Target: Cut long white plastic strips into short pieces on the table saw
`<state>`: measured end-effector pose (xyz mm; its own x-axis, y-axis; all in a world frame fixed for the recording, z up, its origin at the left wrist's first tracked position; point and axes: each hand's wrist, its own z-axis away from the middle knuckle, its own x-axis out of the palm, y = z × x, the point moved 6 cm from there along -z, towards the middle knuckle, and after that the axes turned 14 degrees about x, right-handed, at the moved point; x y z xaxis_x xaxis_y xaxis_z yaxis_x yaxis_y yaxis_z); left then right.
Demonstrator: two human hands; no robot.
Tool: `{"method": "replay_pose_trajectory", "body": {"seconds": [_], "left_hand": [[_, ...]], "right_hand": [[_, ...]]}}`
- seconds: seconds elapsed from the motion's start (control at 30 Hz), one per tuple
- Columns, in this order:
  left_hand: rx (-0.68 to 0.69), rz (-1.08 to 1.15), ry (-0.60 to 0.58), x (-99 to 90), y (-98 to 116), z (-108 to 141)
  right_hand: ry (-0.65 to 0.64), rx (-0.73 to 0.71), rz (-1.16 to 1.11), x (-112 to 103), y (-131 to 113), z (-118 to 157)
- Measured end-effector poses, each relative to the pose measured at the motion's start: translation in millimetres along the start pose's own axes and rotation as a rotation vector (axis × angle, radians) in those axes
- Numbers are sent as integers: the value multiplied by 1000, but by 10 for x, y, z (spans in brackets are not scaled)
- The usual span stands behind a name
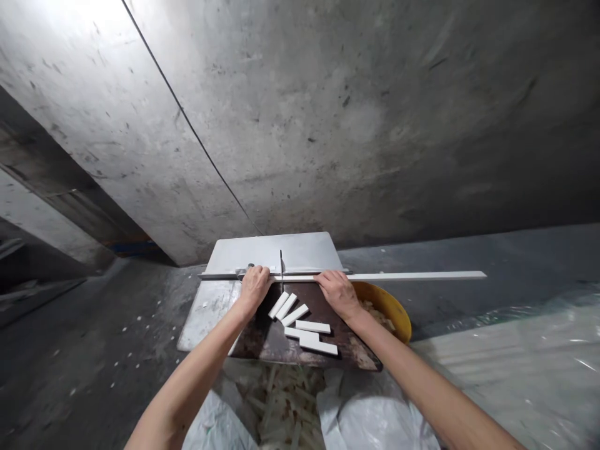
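Observation:
A long white strip [417,275] lies along a dark metal fence [218,276] on a saw table [290,244], and its far end reaches out past the right edge. My left hand [255,286] is closed around the strip's left end, against the fence, just left of the thin upright blade [281,259]. On the other side of the blade, my right hand [338,292] grips the same strip, thumb and fingers pressed onto it. Several short white pieces [313,327] are scattered on the dark, stained part of the tabletop between my forearms.
A yellow tub [396,309] with small pale pieces stands right of the table. More pale offcuts [290,400] are heaped below its near edge, between my knees. Clear plastic sheeting [525,350] covers something at right. Behind rises a concrete wall [328,125] with a hanging cable [187,119].

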<state>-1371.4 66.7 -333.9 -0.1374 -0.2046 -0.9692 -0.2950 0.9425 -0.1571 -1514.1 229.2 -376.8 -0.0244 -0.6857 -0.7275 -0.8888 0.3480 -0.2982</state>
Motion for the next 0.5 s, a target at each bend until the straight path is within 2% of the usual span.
{"method": "replay_pose_trajectory", "body": {"seconds": [0.13,0.27,0.37,0.5], "left_hand": [[30,-5,5,-3,111,251],[105,16,12,-24,261,435],[179,38,5,-42,353,512],[184,48,-7,-62,359,585]], "right_hand": [[-16,-19,-18,-130,5,221],[8,-12,-28,-247,149,387],[7,-35,-28,-267,189,410],[-6,-62,-16,-194,50,333]]}}
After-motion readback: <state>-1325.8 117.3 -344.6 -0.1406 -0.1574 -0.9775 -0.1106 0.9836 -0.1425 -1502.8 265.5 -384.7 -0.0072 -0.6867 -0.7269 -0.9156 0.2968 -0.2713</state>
